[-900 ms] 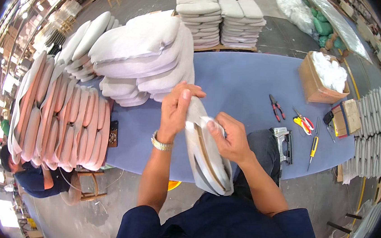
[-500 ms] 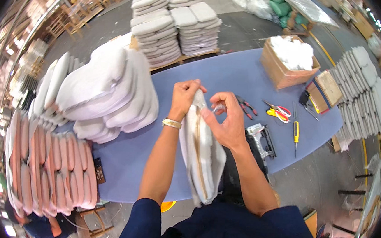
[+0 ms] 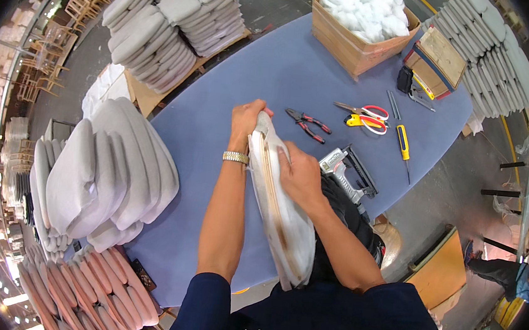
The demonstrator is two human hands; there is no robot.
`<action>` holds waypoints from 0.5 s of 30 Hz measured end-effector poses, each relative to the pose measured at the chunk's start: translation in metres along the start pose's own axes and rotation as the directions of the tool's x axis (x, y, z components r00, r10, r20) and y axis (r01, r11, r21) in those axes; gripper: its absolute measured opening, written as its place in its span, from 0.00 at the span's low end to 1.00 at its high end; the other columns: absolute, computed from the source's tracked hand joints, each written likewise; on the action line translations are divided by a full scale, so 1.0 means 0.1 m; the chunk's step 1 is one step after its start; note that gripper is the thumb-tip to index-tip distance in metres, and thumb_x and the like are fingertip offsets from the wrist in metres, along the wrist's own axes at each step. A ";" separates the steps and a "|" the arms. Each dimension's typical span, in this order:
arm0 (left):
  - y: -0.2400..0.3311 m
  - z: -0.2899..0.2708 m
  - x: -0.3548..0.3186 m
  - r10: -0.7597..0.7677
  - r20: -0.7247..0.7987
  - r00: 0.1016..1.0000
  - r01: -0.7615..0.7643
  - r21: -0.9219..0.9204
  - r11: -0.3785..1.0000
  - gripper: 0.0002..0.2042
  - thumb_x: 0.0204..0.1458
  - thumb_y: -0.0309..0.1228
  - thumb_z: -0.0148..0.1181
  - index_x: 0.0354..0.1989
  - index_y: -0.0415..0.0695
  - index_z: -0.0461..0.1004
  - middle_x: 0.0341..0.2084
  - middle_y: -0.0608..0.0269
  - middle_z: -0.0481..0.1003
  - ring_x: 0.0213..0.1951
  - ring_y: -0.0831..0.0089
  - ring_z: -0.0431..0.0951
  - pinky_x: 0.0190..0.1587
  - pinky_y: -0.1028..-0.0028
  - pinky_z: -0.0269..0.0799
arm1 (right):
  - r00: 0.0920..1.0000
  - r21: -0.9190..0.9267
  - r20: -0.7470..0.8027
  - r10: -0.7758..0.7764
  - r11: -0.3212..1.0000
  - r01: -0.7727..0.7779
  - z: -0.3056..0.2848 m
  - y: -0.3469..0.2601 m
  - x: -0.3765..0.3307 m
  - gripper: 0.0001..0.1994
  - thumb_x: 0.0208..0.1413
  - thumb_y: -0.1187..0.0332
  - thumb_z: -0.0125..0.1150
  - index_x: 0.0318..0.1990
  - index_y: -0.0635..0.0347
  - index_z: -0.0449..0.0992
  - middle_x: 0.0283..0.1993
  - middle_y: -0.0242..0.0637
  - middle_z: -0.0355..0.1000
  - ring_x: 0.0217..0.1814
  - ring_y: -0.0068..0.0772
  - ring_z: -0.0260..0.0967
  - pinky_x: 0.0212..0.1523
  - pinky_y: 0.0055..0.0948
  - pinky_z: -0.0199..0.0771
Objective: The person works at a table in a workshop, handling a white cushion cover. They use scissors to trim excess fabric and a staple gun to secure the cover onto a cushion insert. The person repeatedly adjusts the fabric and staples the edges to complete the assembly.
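Upholstered seat pad (image 3: 284, 223) stood on edge above blue table (image 3: 272, 78). Left hand (image 3: 248, 116) clamped on top end, right hand (image 3: 301, 177) pressed flat (grip probably loose). Likely light, soft-faced, stiff-backed; best held by rim.

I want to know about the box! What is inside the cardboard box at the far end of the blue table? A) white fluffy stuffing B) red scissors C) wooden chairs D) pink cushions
A: the open cardboard box on the blue table is heaped with white fluffy stuffing.
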State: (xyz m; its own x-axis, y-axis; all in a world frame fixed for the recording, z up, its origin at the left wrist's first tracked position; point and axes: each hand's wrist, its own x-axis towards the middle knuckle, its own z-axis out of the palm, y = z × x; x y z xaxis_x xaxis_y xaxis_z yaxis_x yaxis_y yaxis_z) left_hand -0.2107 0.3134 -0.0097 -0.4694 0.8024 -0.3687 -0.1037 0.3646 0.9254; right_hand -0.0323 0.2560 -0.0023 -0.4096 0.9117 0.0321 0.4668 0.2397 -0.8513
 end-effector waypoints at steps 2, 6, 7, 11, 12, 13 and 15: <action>-0.27 -0.02 0.13 0.013 0.058 0.998 -0.009 -0.061 0.998 0.17 0.56 0.38 0.60 0.25 0.35 0.82 0.18 0.59 0.77 0.18 0.73 0.74 0.22 0.72 0.68 | 1.000 0.001 -0.006 0.008 1.000 -0.008 0.05 0.07 0.07 0.13 0.67 0.65 0.55 0.51 0.62 0.78 0.37 0.57 0.78 0.42 0.64 0.77 0.42 0.51 0.76; -0.47 -0.14 0.20 -0.014 0.143 0.990 0.030 -0.105 0.994 0.18 0.61 0.39 0.60 0.27 0.36 0.82 0.19 0.60 0.78 0.20 0.74 0.75 0.25 0.73 0.69 | 1.000 0.079 -0.002 0.019 0.997 -0.019 0.10 0.11 0.20 0.12 0.66 0.64 0.56 0.48 0.62 0.78 0.38 0.55 0.79 0.41 0.61 0.78 0.41 0.49 0.77; -0.50 -0.14 0.22 -0.028 0.134 0.991 0.048 -0.147 0.988 0.18 0.62 0.40 0.59 0.28 0.36 0.82 0.20 0.60 0.78 0.21 0.74 0.76 0.25 0.73 0.70 | 0.999 0.090 0.031 0.038 0.995 -0.041 0.06 0.13 0.29 0.11 0.65 0.65 0.57 0.47 0.62 0.78 0.38 0.54 0.79 0.41 0.60 0.78 0.41 0.49 0.77; -0.47 -0.03 0.17 -0.045 0.165 0.985 0.079 -0.210 0.974 0.19 0.66 0.40 0.57 0.30 0.36 0.83 0.25 0.61 0.81 0.25 0.76 0.77 0.30 0.74 0.71 | 0.999 0.212 0.055 0.002 0.977 -0.013 -0.02 0.29 0.80 0.11 0.62 0.63 0.62 0.38 0.62 0.75 0.38 0.50 0.80 0.38 0.57 0.77 0.38 0.48 0.74; -0.44 -0.05 0.12 -0.042 0.180 0.983 0.080 -0.207 0.975 0.20 0.67 0.40 0.57 0.31 0.36 0.83 0.27 0.61 0.82 0.27 0.76 0.77 0.31 0.74 0.71 | 0.997 0.232 0.073 -0.029 0.973 0.012 0.00 0.33 0.88 0.11 0.61 0.62 0.64 0.37 0.62 0.74 0.37 0.49 0.80 0.36 0.56 0.77 0.36 0.48 0.74; -0.53 -0.11 0.18 0.007 0.194 0.981 0.035 -0.210 0.977 0.19 0.69 0.39 0.55 0.37 0.34 0.83 0.37 0.56 0.84 0.36 0.73 0.80 0.41 0.72 0.75 | 0.992 0.297 0.107 -0.068 0.954 0.033 -0.02 0.33 0.93 0.13 0.59 0.63 0.67 0.35 0.62 0.71 0.34 0.46 0.77 0.33 0.51 0.73 0.35 0.44 0.71; -0.48 -0.21 -0.01 0.205 0.074 0.976 -0.206 0.018 0.978 0.16 0.68 0.37 0.55 0.44 0.34 0.82 0.46 0.53 0.82 0.46 0.69 0.80 0.50 0.71 0.74 | 0.976 0.277 0.193 -0.096 0.960 0.040 -0.11 0.24 0.88 0.12 0.59 0.63 0.66 0.35 0.62 0.71 0.34 0.45 0.75 0.34 0.48 0.72 0.36 0.42 0.71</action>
State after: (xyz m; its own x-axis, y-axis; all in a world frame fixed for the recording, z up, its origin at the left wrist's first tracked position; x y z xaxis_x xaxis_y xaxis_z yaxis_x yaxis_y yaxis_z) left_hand -0.2234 0.2852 -0.0520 -0.4144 0.8927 -0.1770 0.0113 0.1996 0.9798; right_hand -0.0489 0.3460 -0.0139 -0.5963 0.8027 0.0119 0.2151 0.1741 -0.9610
